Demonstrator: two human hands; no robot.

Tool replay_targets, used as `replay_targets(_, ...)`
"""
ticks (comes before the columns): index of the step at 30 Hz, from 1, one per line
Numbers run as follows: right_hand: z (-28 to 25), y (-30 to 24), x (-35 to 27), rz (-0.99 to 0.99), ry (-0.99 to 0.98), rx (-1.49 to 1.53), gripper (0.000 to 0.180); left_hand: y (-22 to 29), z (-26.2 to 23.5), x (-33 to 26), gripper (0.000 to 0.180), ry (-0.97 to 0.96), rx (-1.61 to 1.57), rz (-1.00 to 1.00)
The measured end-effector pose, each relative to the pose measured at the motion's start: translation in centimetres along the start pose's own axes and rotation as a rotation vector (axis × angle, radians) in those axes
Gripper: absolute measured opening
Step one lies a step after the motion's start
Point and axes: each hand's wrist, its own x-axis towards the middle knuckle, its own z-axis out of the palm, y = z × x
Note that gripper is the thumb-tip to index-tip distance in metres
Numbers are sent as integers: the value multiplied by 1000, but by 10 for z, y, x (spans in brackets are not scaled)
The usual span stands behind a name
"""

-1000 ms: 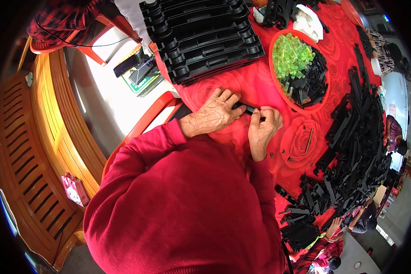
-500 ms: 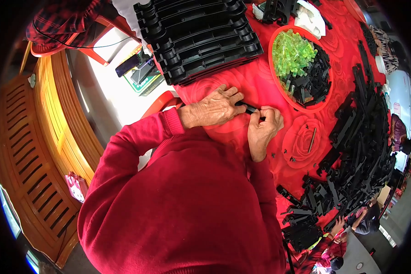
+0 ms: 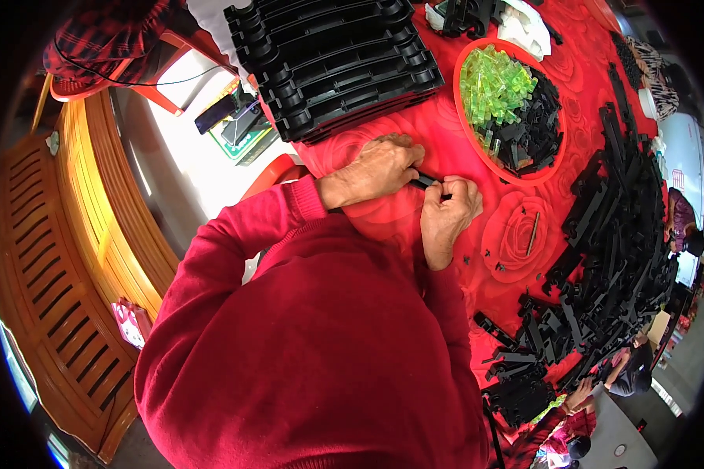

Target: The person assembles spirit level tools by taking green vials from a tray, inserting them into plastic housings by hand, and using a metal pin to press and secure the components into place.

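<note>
Left hand [image 3: 379, 168] and right hand [image 3: 448, 209] pinching small black part [image 3: 425, 183], red tablecloth [image 3: 446, 141], black tray stack [image 3: 336, 59]

Bright even daylight, glare on pale floor [image 3: 203, 168] at left, strong fisheye bending, dark vignetted corners

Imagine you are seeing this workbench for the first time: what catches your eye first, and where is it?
The red tablecloth dominates. At its centre the left hand and right hand pinch a small black part between them. Behind the hands sits a stack of black moulded trays; a round red tray holds bright green pieces, and a heap of black strips fills the right side.
</note>
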Motion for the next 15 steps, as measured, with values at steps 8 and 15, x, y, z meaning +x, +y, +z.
replay_targets(8, 2, 1, -1, -35, 37, 38, 15, -1, -3, 15, 22, -196, 232, -33)
replay_targets(15, -3, 0, 2, -1, -40, 17, 11, 4, -7, 24, 26, -324, 176, -162)
